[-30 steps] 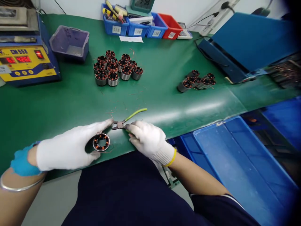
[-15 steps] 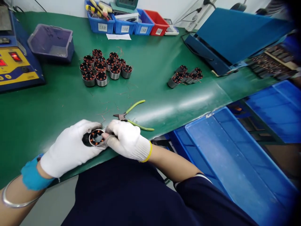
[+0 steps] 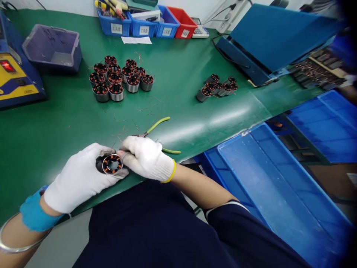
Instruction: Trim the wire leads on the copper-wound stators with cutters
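My left hand [image 3: 86,173], in a white glove, is wrapped round a motor stator [image 3: 105,169], a metal ring with copper windings inside, its open end facing up. At the stator's upper right rim, my right hand [image 3: 146,158], also gloved, has thumb and forefinger pinched together. Thin wire shows near those fingertips, but what exactly they pinch is too small to make out. Cutting pliers [image 3: 158,124] with green handles lie just beyond my right hand, which partly covers them. Loose wire bits [image 3: 119,132] are scattered on the green table [image 3: 69,123].
Several stators [image 3: 116,92] stand grouped behind the hands, with another cluster [image 3: 203,94] to the right. A purple bin [image 3: 52,61], a blue-yellow device [image 3: 21,80], tool boxes [image 3: 115,28] and a blue machine [image 3: 275,41] stand around. Blue trays [image 3: 267,178] sit below the table edge.
My right hand has shifted slightly up and left from the stator's right side to its upper right rim, now covering part of the pliers. The whole view has shifted a little.
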Motion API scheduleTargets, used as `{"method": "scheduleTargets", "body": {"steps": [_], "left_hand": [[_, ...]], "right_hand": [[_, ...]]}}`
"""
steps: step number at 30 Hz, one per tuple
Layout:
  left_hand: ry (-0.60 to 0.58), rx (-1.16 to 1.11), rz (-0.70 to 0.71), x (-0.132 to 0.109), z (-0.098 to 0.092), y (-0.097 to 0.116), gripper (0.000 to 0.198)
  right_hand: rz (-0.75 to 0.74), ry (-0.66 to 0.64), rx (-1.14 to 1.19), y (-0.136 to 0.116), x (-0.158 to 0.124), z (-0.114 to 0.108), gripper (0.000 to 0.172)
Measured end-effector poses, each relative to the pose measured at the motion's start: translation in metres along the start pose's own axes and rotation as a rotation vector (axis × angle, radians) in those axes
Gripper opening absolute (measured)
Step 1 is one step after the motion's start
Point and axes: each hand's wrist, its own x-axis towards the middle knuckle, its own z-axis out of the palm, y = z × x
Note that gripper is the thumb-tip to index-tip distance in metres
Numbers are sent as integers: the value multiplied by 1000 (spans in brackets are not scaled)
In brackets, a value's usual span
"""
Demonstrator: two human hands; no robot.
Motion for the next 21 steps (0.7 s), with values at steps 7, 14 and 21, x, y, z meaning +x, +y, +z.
{"method": "scheduleTargets", "body": {"steps": [7,14,21], "left_hand": [[-75,10,-97,2,-4,4,48],[-147,24,-170,3,-8,8,46],[-194,41,-131,4,-6,9,43]], "right_hand": [[139,-25,-154,-11,7,-1,31],[2,62,198,-9,18,10,18],[130,53,-81,-12,-14,7,24]]}}
